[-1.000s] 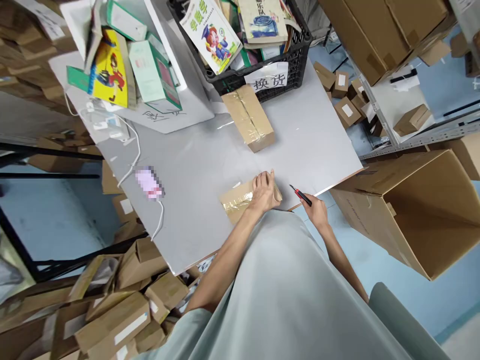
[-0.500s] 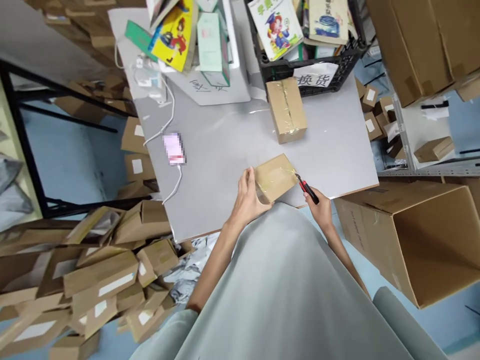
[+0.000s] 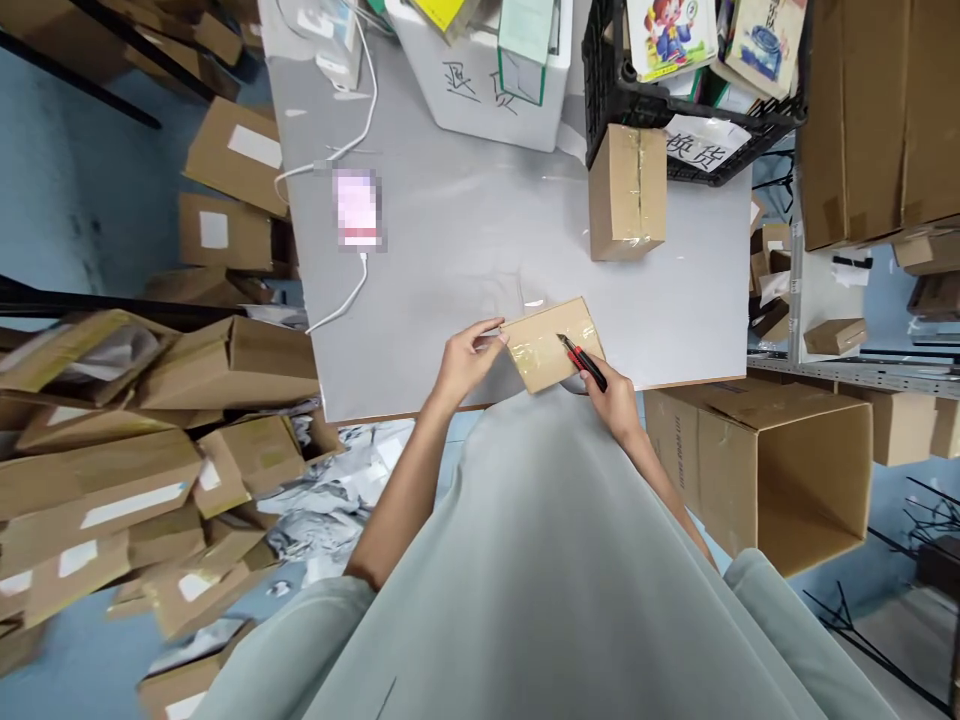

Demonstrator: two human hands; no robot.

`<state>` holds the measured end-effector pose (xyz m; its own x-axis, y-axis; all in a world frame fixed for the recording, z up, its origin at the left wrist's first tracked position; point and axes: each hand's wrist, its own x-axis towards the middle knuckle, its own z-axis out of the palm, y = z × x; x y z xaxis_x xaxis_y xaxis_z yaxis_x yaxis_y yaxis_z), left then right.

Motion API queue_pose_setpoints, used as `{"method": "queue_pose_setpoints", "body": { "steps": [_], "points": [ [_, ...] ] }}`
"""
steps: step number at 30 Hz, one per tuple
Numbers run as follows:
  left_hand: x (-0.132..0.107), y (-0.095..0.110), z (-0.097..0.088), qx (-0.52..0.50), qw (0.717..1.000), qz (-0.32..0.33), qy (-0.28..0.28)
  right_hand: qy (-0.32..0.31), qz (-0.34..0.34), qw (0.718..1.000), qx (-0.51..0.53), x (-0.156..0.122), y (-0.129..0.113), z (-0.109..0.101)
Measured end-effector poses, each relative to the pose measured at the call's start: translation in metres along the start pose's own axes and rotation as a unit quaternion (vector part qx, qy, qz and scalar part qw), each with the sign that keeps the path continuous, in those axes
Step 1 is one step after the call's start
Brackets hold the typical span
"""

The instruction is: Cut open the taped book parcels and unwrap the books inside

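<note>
A small taped cardboard box [image 3: 536,350] is tilted at the table's front edge, close to my body. My left hand [image 3: 461,368] pinches its left corner between thumb and fingers. Wrapped in my right hand [image 3: 619,402] is a black and red utility knife [image 3: 589,368], its tip over the top of the box. Whether the blade touches the cardboard I cannot tell. Clear tape shines along the box's left and right ends.
Farther back on the grey table [image 3: 450,230] stand another taped box [image 3: 628,195], a white bin [image 3: 487,100] and a black crate [image 3: 615,90] of books. A phone [image 3: 358,208] lies left, on a cable. An open carton [image 3: 705,460] stands right; cartons [image 3: 180,470] pile up left.
The small box has turned a little, and my left hand has shifted from its side to the left corner. The knife has moved from the right edge to above the box's top.
</note>
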<state>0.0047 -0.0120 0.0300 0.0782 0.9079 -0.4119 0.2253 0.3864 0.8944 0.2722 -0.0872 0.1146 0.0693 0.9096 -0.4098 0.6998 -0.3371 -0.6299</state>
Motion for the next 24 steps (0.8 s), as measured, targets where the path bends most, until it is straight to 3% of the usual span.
{"method": "queue_pose_setpoints", "body": {
  "steps": [4,11,19,24],
  "points": [
    [0.010,0.001,-0.010,-0.041,0.999,0.006,-0.028,-0.022,0.006,0.999,-0.049,-0.011,-0.032,0.003],
    [0.017,-0.004,-0.017,-0.087,0.993,0.003,-0.080,-0.082,-0.005,0.985,-0.149,-0.012,-0.072,0.036],
    [0.015,-0.012,-0.012,-0.119,0.990,0.006,-0.074,-0.122,0.068,0.940,-0.313,-0.024,-0.111,0.044],
    [0.011,-0.010,-0.005,-0.080,0.996,0.008,-0.042,-0.126,0.104,0.917,-0.363,-0.030,-0.132,0.057]
  ]
}}
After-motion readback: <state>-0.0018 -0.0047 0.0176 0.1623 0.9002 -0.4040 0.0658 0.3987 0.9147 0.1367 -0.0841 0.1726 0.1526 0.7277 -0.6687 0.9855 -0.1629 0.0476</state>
